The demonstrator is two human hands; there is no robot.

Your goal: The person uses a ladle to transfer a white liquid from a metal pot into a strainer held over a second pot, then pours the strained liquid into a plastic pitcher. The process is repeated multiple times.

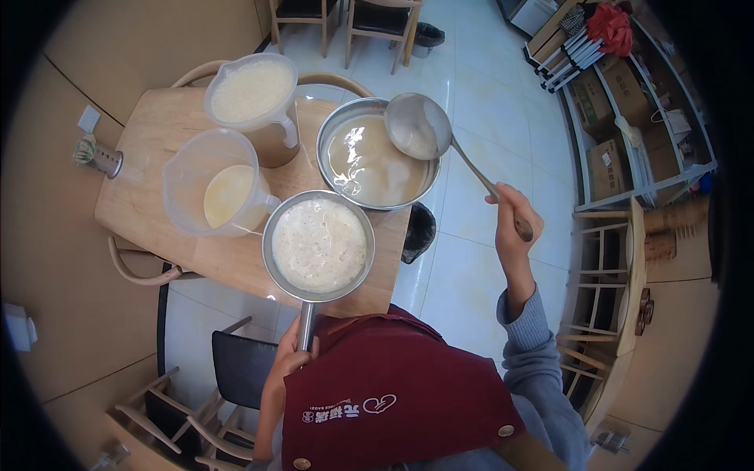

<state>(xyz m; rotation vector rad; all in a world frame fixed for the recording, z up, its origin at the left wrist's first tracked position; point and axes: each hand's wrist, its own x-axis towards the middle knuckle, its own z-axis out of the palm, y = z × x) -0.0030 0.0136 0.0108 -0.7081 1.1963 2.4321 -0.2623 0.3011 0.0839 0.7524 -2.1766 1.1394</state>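
My left hand (290, 354) grips the handle of a metal saucepan (319, 297), which sits at or just over the table's near edge. Frothy cream-coloured liquid (320, 246) fills much of the pan. In my right hand (513, 226) is the handle of a round metal skimmer or ladle (417, 125); which of the two, I cannot tell. Its wet head hangs over the right rim of a wide steel pot (386, 206). Thin, pale tan liquid (377, 162) lies in that pot, with whitish patches and bright reflections.
A foam-topped plastic jug (280, 132) stands behind a second plastic jug (182, 176) holding pale yellow liquid, both on the wooden table (138, 153). A perforated metal holder (108, 162) is at the left edge. Lined bins (419, 235), chairs (244, 368) and shelving (615, 106) surround the table.
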